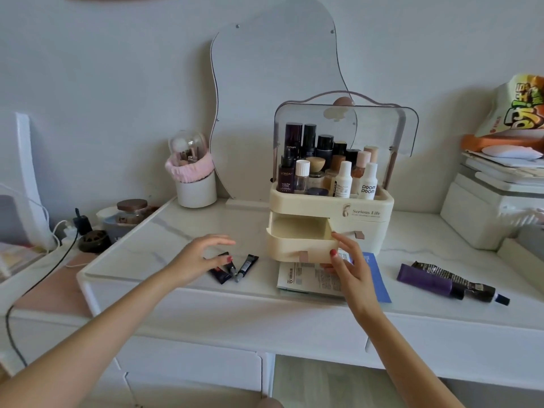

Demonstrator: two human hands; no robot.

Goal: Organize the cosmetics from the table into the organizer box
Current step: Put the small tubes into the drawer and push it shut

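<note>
Both arms reach forward; left hand [203, 258] fingers spread, right hand [350, 262] fingers loosely extended.

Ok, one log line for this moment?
left hand: open over small tubes | right hand: open, touching drawer | drawer: pulled out, looks empty
</note>
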